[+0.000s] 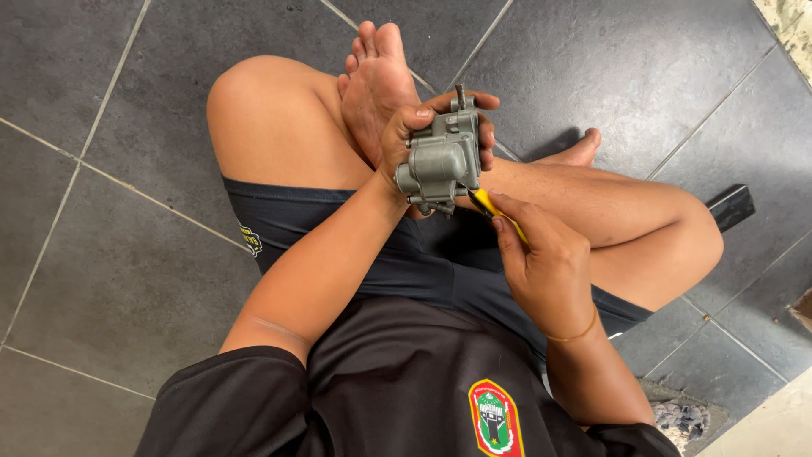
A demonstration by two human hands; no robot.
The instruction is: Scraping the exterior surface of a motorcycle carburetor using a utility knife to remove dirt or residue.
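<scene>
Left hand clamped around grey carburettor, right hand closed on yellow-handled screwdriver just beneath: keep the tool square, the body steady.

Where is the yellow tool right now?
In the head view, the yellow tool sits just right of centre, in the grip of the right hand. Its tip meets the underside of the grey metal part held by the left hand.
</scene>
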